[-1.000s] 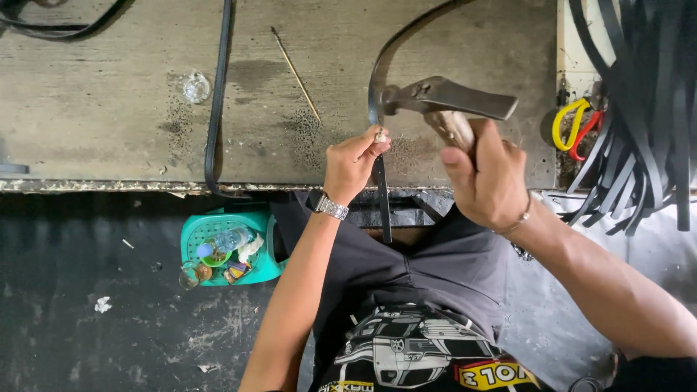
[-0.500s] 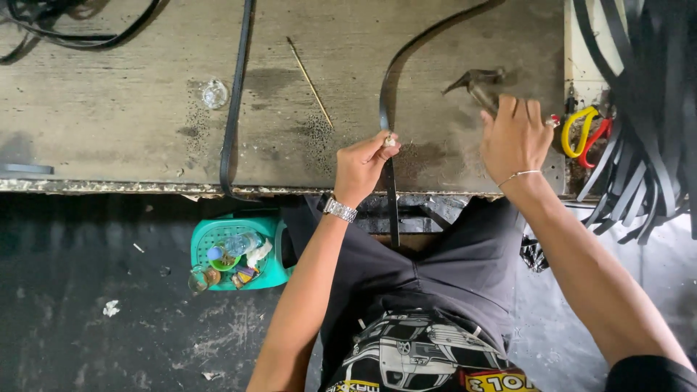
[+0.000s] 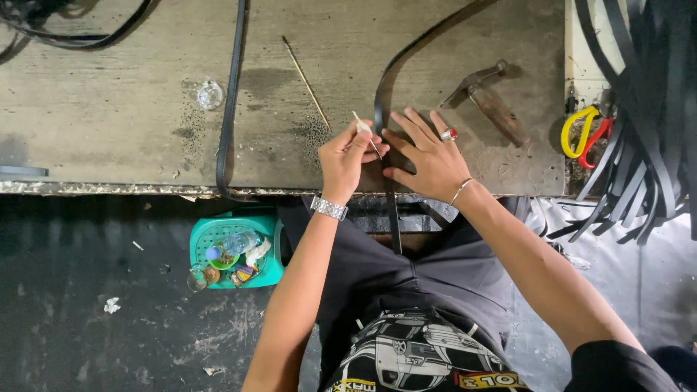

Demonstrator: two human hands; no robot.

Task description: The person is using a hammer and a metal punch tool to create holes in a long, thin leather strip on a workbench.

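- Black strap (image 3: 385, 109) lies across the worn wooden workbench (image 3: 109, 138); it curves down from the top, passes between my two hands and hangs over the front edge to my lap.
- My left hand (image 3: 348, 156) is closed in a pinch on a thin pale stick (image 3: 365, 133), with its tip just beside the strap edge.
- My right hand (image 3: 428, 156) is open, fingers spread flat, and it presses on the strap and the bench; it grips nothing.
- The hammer (image 3: 488, 98) lies alone near my right hand, not touched. A second dark strap (image 3: 231, 101) and a long thin skewer (image 3: 305, 81) lie on the bench to the left, well apart.
- Scissors with yellow and red handles (image 3: 584, 134) rest at the right, near a bundle of black strips (image 3: 646, 109).
- I think the strap can slide if my flat hand loosens, because the hanging part pulls it down.
- I think the stick is thin and can slip or break if I push too hard, and then it marks the wrong place.
- The green basket (image 3: 236, 250) on the floor stands under the edge, so small things can fall there.
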